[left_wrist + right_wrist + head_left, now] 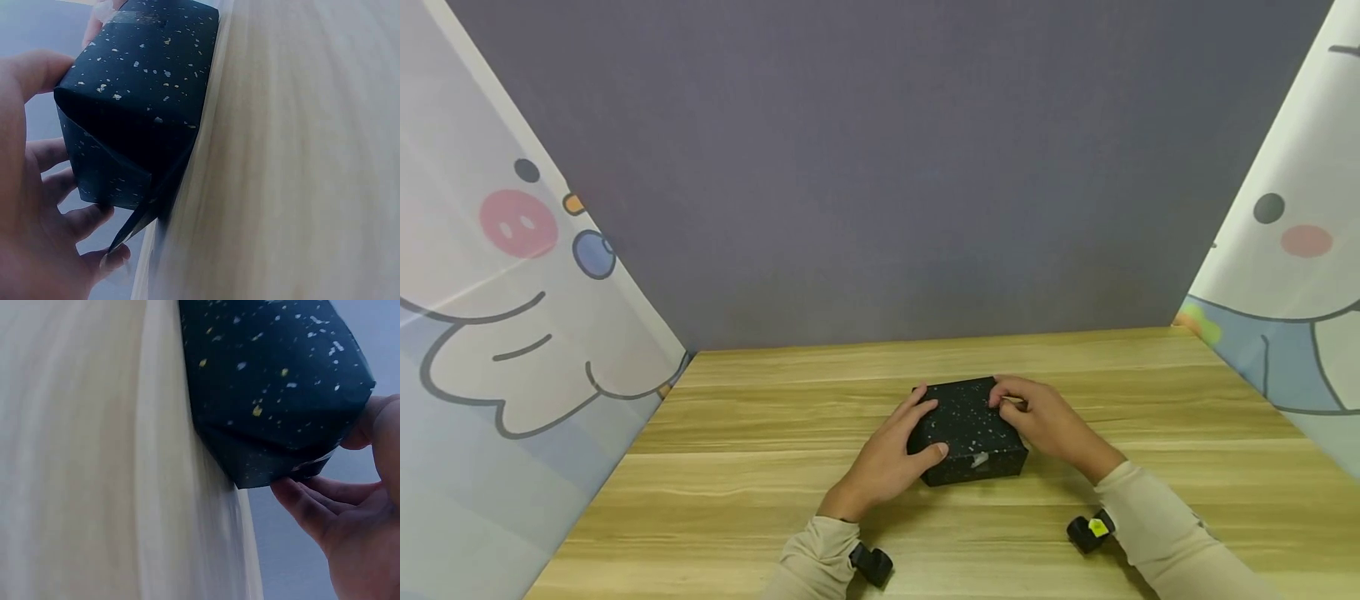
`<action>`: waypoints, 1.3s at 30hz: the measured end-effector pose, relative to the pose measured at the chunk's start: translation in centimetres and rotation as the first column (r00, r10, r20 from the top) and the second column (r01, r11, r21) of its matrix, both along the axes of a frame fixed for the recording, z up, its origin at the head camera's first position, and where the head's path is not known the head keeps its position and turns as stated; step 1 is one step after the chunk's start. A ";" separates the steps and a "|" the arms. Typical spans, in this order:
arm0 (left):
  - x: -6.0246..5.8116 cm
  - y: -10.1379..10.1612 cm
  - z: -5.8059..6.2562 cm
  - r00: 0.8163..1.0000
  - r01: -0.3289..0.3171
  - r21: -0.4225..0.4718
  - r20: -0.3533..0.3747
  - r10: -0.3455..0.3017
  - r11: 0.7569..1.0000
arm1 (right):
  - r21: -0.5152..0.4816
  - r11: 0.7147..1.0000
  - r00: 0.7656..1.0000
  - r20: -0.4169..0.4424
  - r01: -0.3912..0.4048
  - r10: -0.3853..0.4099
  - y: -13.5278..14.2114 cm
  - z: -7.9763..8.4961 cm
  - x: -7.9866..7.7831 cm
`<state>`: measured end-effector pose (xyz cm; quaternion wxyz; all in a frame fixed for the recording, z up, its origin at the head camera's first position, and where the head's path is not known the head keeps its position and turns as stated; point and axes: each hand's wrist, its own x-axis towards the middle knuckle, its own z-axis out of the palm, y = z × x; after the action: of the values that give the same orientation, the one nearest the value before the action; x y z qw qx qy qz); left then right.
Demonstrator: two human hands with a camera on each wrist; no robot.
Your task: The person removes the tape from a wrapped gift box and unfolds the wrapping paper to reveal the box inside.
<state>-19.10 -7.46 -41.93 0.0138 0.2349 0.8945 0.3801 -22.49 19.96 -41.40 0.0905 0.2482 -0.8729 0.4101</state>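
A box wrapped in black paper with pale and gold specks [964,417] lies on the wooden table. My left hand [886,458] holds its left end, thumb on the near top edge and fingers spread along the far side. In the left wrist view, a loose pointed paper flap [140,219] sticks out at this end, near the fingertips. My right hand [1037,412] has bent fingers and thumb gripping the upper edge of the right end. There the right wrist view shows folded paper [256,462] with a shiny strip [312,462], partly hidden by the hand.
Clear tape [980,459] sits on the box's near side. The wooden table [760,433] extends around it, with a grey panel [880,167] behind and cartoon-printed sheets [520,333] at both sides. Both wrists wear small black cameras [872,565].
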 end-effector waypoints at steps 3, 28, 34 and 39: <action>0.0 0.0 0.0 1.000 -0.003 -0.003 0.006 0.003 1.000 | -0.010 1.000 0.999 0.052 0.004 -0.004 0.2 -0.1 0.0; 0.0 -0.1 0.1 1.000 0.008 0.011 0.005 -0.008 1.000 | -0.130 0.991 0.984 0.175 0.011 0.012 -0.1 0.4 0.2; -0.1 -0.2 0.0 1.000 0.015 0.019 0.006 -0.015 1.000 | -0.134 0.990 0.983 0.183 0.038 -0.013 -0.4 0.4 0.2; -0.2 -0.2 0.0 1.000 0.016 0.022 -0.003 -0.016 1.000 | -0.096 0.992 0.988 0.140 0.083 -0.069 -0.9 0.3 0.1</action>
<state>-19.27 -7.70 -41.96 0.0128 0.2427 0.8883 0.3897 -22.40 19.01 -41.12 0.0590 0.1811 -0.8640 0.4661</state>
